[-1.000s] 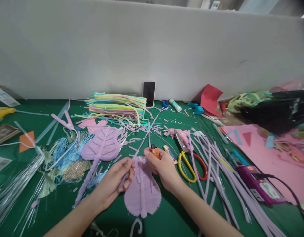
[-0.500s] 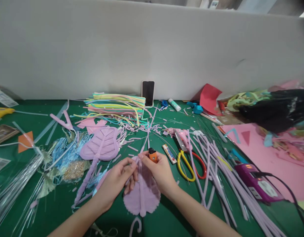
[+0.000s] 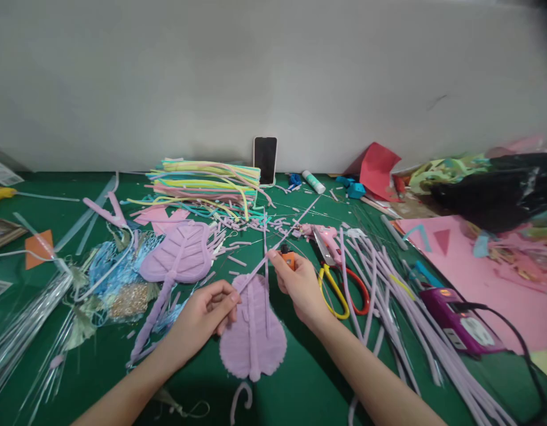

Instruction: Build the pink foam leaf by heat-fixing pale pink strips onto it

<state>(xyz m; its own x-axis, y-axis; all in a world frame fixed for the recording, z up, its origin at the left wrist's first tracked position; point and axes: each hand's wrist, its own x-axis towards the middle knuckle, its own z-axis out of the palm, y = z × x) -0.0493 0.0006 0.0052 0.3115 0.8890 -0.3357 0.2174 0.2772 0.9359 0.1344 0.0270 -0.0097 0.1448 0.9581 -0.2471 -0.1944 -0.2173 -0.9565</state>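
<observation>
My left hand (image 3: 213, 310) is closed, pinching the lower end of a thin lilac pipe cleaner (image 3: 255, 272). Farther up the same strip, the fingertips of my right hand (image 3: 297, 281) pinch it, and that hand also grips an orange lighter (image 3: 290, 259). The strip slants up and to the right past my fingers. Below the hands lies a lilac leaf-shaped piece (image 3: 255, 349) with a scalloped edge and a thick centre rib. A second thin lilac strip (image 3: 266, 307) rests lengthwise over its right half.
A finished-looking lilac leaf fan (image 3: 178, 254) lies to the left. Scissors (image 3: 335, 290) with yellow and red handles, a pink glue gun (image 3: 329, 239) and many lilac stems (image 3: 401, 302) are at right. A coloured stem bundle (image 3: 206, 183) and a phone (image 3: 265, 160) stand behind.
My hands have moved apart, the right one shifting slightly right and up. The pinched strip now slants right, and the other strip shows separately on the leaf piece. The view has shifted slightly.
</observation>
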